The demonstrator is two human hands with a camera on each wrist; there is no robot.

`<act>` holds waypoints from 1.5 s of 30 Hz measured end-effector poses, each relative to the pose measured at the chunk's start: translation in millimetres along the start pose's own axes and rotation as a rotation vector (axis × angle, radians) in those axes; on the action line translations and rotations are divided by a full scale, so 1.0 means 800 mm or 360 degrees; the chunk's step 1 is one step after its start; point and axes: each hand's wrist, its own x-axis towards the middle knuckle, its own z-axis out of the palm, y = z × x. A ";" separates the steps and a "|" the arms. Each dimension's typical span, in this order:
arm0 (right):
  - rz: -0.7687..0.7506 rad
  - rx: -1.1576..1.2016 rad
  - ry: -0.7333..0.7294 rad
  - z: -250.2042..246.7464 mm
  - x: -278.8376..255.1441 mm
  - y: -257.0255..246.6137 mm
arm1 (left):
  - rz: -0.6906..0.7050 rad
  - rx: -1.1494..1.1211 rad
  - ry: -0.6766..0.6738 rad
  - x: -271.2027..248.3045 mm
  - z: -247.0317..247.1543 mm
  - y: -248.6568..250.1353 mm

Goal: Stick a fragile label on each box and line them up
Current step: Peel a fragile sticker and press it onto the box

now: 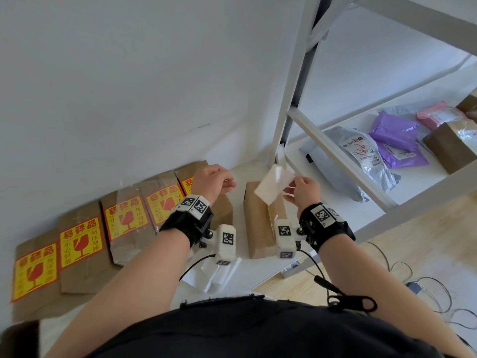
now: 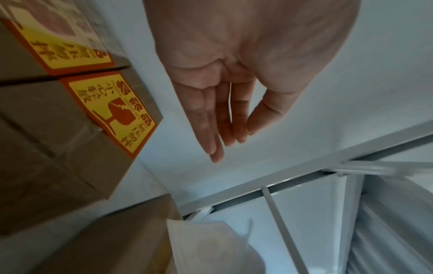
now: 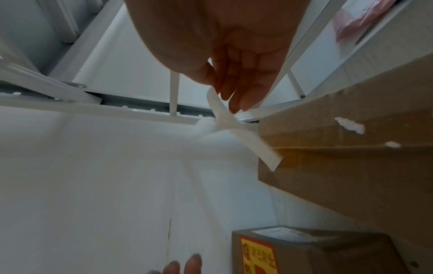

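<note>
White glossy label sheet [image 1: 274, 182] is pinched by right hand [image 1: 305, 190] fingers above the unlabelled brown cardboard box [image 1: 260, 223], ready for sticking; left hand [image 1: 212, 182] hovers relaxed, empty

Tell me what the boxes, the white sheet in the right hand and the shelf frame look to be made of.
Boxes: brown corrugated-looking cardboard, matt, with glossy clear tape along the seams.
White sheet: thin paper or film, probably label backing; it curls and shines.
Shelf frame: likely white-painted metal, with thin straight bars and a smooth finish.
</note>
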 end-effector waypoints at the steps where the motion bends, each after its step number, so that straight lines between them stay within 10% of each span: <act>1: 0.0006 0.0011 -0.0031 -0.001 -0.001 0.001 | 0.0034 0.0084 0.0023 0.001 -0.003 -0.003; 8: -0.0306 -0.0263 -0.0432 0.034 -0.042 -0.010 | -0.0085 0.0404 -0.0344 -0.014 0.021 -0.010; 19: -0.0239 -0.0189 -0.0762 0.051 -0.058 -0.010 | -0.0103 0.0281 -0.0203 -0.020 0.008 -0.026; 37: 0.0286 0.0287 0.0359 -0.023 -0.002 0.031 | -0.0189 0.1205 0.0097 -0.021 -0.039 -0.054; 45: -0.0134 -0.0117 0.0086 0.004 -0.028 0.017 | -0.0197 0.1251 -0.0130 -0.020 -0.010 -0.053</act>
